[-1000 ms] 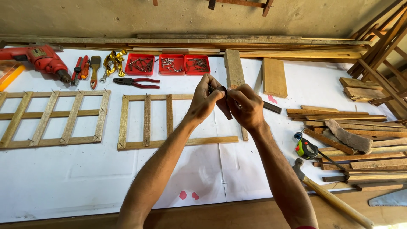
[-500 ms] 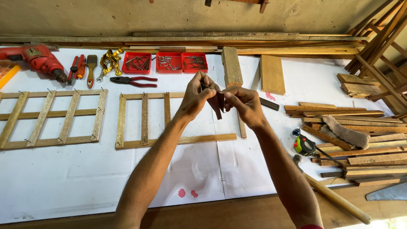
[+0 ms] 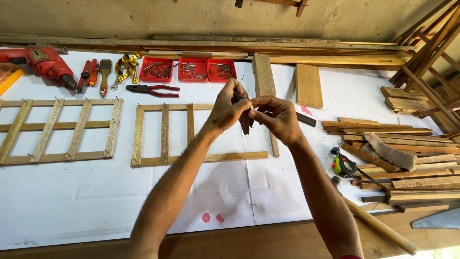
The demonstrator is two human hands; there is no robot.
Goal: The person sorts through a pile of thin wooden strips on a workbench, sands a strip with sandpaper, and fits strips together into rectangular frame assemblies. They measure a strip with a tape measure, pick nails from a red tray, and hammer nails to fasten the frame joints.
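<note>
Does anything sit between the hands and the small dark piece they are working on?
Nothing visible does: the left hand and right hand both pinch the small dark piece directly, raised above the unfinished wooden frame.

Small dark brown strip-shaped piece (image 3: 245,122), prob. wood or leather, can't tell which. Held upright, slightly tilted, pinched between both hands, raised above far right end of the unfinished light wooden slat frame (image 3: 165,132), mid-scene. Mostly hidden by fingers.

The slat frame (image 3: 167,134) is pale raw wood, matt and slightly rough. The table cover (image 3: 72,201) looks like smooth white paper (a little glossy). The trays (image 3: 194,71) are shiny red plastic.
</note>
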